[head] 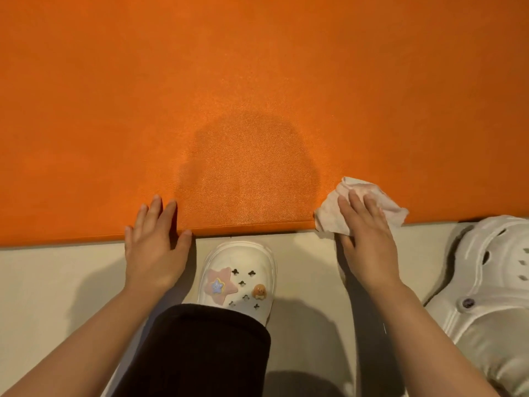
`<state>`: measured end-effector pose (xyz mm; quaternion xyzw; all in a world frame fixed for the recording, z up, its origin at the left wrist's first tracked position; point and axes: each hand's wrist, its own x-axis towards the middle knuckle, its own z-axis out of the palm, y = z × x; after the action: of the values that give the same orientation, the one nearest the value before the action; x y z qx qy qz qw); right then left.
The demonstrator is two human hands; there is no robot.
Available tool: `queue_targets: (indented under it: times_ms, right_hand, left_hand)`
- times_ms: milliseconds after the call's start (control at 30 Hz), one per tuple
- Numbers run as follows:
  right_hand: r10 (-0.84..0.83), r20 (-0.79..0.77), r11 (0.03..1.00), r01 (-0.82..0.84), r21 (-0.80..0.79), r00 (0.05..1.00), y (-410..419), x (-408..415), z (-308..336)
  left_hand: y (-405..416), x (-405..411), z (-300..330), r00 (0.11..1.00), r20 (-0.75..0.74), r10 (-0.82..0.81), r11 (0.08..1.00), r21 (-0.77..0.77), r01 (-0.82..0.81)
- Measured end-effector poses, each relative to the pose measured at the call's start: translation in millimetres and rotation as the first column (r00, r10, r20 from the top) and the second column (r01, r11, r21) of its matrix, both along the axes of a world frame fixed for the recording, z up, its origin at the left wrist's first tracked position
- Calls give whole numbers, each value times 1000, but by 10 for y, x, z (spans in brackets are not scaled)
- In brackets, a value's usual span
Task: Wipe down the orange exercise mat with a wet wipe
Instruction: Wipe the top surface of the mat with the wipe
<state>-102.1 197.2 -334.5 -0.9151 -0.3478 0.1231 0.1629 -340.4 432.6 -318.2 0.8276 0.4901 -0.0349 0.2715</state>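
Observation:
The orange exercise mat (pixel 257 81) fills the upper half of the view, its near edge running across the middle. A darker damp patch (pixel 246 161) shows on it near that edge. My right hand (pixel 366 239) lies flat with straight fingers on a crumpled white wet wipe (pixel 337 216), pressing it onto the mat's near edge at the right. My left hand (pixel 156 245) rests flat on the mat's near edge at the left, fingers spread, holding nothing.
A pale beige floor (pixel 57 282) lies below the mat. My white clog with a star charm (pixel 237 282) stands between my hands, under a black trouser leg (pixel 200 353). A second white clog (pixel 492 282) sits at the right edge.

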Motion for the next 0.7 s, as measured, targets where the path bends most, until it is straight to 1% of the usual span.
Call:
queue_targets:
  times_ms: [67,100,133,167,200,233,267,300,333,367,400,467,533,567,600,633,700]
  right_hand:
    - [-41,-151,991,60,122,988,155,-179,161]
    - [-35,-258,982,81,168,966,269,-308,286]
    - [-5,-389,973,94,210,921,390,-449,401]
    - [34,-551,961,124,246,834,525,-586,534]
    - [78,-713,940,186,285,697,668,-712,686]
    - [121,-818,920,247,305,563,814,-811,838]
    - [158,-861,904,281,323,483,950,-874,960]
    - [190,-869,893,288,346,457,1062,-911,1044]
    - [216,-876,883,296,364,432,1166,-936,1094]
    - [226,-883,877,309,369,411,1238,-935,1117]
    - [220,-890,872,329,363,399,1296,-927,1117]
    - [171,-893,850,395,348,417,1371,-870,1085]
    - [92,-899,821,479,312,427,1418,-781,1034]
    - [54,-910,811,514,280,411,1436,-732,1021]
    - [26,-915,806,533,257,402,1451,-685,1007]
    - [7,-908,810,530,250,418,1459,-641,984]
    - [-36,-844,842,471,263,536,1458,-559,918]
  left_hand:
    - [8,49,98,995,85,57,998,-45,-53]
    - [-3,77,146,985,152,79,996,-60,-71]
    - [-33,100,184,973,213,94,994,-75,-79]
    - [-63,123,220,963,258,76,995,-77,-58]
    - [-82,145,249,957,287,39,998,-58,-23]
    - [-99,179,289,948,318,8,999,-50,8]
    - [-101,211,311,931,363,28,995,-96,7]
    - [-86,246,345,903,415,111,977,-212,-23]
    - [-68,290,399,851,455,260,915,-398,-67]
    - [-49,333,454,775,463,429,803,-588,-93]
    - [-23,359,492,710,444,547,702,-705,-100]
    - [16,396,550,645,413,643,594,-801,-79]
    - [58,413,562,581,395,712,520,-852,-58]
    - [58,440,599,561,397,727,509,-859,-52]
    - [68,454,586,567,420,709,539,-840,-53]
    - [72,479,591,587,441,679,590,-804,-79]
    - [109,520,559,624,465,628,688,-707,-165]
